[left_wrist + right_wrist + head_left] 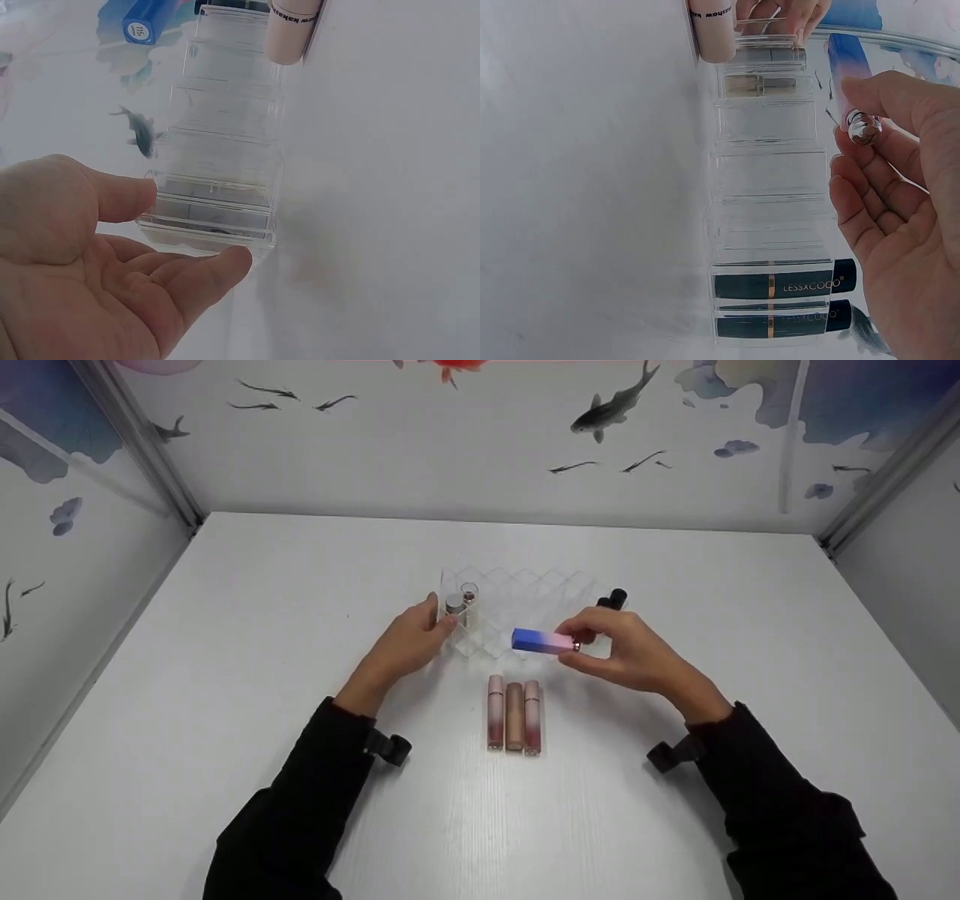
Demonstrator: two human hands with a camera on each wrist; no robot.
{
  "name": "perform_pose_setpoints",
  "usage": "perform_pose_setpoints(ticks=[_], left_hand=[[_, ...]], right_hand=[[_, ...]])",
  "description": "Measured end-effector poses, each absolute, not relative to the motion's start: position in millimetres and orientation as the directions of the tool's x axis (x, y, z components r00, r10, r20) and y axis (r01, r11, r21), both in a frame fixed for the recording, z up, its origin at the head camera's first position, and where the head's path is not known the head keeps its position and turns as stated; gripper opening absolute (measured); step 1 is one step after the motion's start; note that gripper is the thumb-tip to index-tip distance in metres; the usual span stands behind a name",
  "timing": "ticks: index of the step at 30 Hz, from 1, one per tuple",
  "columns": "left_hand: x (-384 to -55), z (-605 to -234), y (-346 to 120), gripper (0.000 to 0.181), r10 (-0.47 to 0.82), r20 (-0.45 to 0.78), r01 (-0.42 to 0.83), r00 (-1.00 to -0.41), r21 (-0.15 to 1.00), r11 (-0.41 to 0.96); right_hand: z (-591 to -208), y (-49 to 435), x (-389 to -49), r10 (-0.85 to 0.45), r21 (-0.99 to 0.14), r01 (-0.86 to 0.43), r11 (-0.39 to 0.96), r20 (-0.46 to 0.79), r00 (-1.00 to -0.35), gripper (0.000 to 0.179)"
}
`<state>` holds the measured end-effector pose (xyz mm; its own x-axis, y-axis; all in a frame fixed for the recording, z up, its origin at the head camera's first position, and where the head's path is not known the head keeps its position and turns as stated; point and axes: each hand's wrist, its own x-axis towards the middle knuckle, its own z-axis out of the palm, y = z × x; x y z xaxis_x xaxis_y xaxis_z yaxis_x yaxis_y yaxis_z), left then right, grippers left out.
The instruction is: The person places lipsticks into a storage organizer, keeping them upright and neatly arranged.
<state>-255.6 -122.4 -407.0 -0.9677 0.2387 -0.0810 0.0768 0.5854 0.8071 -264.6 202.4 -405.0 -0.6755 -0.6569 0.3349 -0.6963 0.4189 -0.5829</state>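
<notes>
My right hand (pixel 630 649) pinches a square lipstick tube (pixel 538 641), blue fading to pink, above the front of a clear lipstick organizer (pixel 525 592). Its silver rounded end (pixel 864 129) faces the palm in the right wrist view. At the organizer's left end, my left hand (pixel 407 639) holds it between thumb and fingers. Two small tubes, one with a silver cap (pixel 454 604), stand in the slots beside that hand. Two black lipsticks (pixel 742 286) with gold bands occupy the slots at the right end, partly behind the right hand in the head view.
Three lip gloss tubes stand in front of the organizer: a pink one (pixel 496 712), a tan one (pixel 514 716) and another pink one (pixel 532 718). The white table (pixel 262 607) is bounded by panels with painted fish (pixel 611 409) at the back and sides.
</notes>
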Motion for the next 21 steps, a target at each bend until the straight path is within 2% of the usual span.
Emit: perform_pose_setpoints(ticks=[6, 9, 13, 15, 21], left_hand=[[-252.5, -400.3, -120.0, 0.068, 0.204, -0.024, 0.104, -0.979, 0.799, 0.592], [-248.9, -396.5, -115.1, 0.066, 0.182, 0.101, 0.193, -0.978, 0.765, 0.615], [-242.5, -391.6, -106.3, 0.060, 0.214, 0.310, 0.373, -0.926, 0.674, 0.638], [-239.4, -388.6, -102.7, 0.058, 0.252, 0.372, 0.443, -0.893, 0.630, 0.638], [-229.4, -380.0, -93.2, 0.059, 0.374, 0.424, 0.563, -0.824, 0.553, 0.614]], right_hand=[[-403.3, 201.5, -263.8, -0.660, -0.588, -0.691, 0.421, 0.324, -0.678, 0.027], [-404.1, 201.6, -264.5, -0.661, -0.584, -0.693, 0.424, 0.324, -0.677, 0.028], [-405.0, 202.1, -265.1, -0.661, -0.583, -0.693, 0.425, 0.323, -0.677, 0.028], [-405.1, 202.3, -264.8, -0.660, -0.585, -0.691, 0.425, 0.321, -0.679, 0.029], [-405.4, 202.8, -264.3, -0.657, -0.593, -0.683, 0.427, 0.316, -0.685, 0.030]])
